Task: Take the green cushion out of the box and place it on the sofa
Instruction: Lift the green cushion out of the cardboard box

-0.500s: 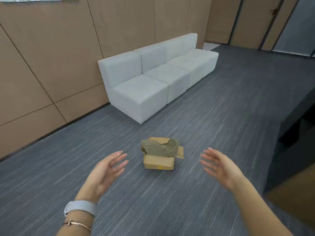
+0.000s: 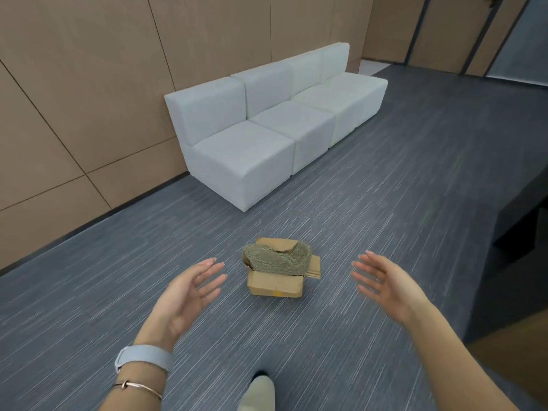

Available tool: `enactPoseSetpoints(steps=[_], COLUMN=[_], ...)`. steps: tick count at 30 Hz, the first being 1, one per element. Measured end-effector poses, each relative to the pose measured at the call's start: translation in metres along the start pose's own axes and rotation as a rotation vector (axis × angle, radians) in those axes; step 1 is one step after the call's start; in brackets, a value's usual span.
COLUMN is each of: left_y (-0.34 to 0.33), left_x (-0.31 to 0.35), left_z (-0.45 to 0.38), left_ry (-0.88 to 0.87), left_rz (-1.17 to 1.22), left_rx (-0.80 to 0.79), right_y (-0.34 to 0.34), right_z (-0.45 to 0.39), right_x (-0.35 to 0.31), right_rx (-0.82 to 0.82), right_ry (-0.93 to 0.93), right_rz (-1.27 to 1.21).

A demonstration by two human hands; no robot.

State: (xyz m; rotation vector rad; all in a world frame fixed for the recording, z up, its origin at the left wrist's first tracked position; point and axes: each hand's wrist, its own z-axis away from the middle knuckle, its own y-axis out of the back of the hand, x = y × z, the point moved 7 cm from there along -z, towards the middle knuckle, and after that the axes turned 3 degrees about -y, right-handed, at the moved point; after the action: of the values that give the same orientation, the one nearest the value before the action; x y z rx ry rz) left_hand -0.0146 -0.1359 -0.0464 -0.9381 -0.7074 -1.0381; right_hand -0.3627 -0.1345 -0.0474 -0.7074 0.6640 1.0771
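Note:
A small cardboard box (image 2: 274, 284) sits on the grey carpet in the middle of the view. A dull green textured cushion (image 2: 275, 259) bulges out of its top, partly stuffed inside. My left hand (image 2: 189, 295) is held out to the left of the box, palm inward, fingers apart, holding nothing. My right hand (image 2: 385, 284) mirrors it on the right, also empty. Both hands are well apart from the box. A white sofa (image 2: 246, 155) of several armless seats stands beyond the box against the wall.
Brown wall panels (image 2: 89, 99) run along the left and back. A dark low bench or table (image 2: 516, 221) stands at the right. One foot in a light shoe (image 2: 258, 393) shows at the bottom edge. Grey carpet (image 2: 370, 203) lies between box and sofa.
The view has come closer to the box and sofa. Both hands stay spread on either side of the box, and a foot has appeared at the bottom.

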Motion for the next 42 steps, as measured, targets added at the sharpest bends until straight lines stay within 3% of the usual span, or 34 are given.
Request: enactPoseSetpoints(steps=[17, 24, 35, 42], left_y=[-0.017, -0.025, -0.028, -0.014], left_x=[0.101, 0.113, 0.072, -0.019], left_z=[-0.211, -0.281, -0.377, -0.452], left_ry=[0.021, 0.072, 0.088, 0.058], left_rz=[-0.001, -0.006, -0.044, -0.061], left_rx=[-0.059, -0.074, -0.079, -0.083], right_y=[-0.105, -0.128, -0.134, -0.115], right_z=[-0.172, -0.231, -0.336, -0.439], right_x=[-0.088, -0.105, -0.096, -0.035], right_rx=[0.021, 0.050, 0.020, -0.002], right_ry=[0.002, -0.051, -0.074, -0.026], right_rz=[-0.052, -0.047, 0.003, 0.044])
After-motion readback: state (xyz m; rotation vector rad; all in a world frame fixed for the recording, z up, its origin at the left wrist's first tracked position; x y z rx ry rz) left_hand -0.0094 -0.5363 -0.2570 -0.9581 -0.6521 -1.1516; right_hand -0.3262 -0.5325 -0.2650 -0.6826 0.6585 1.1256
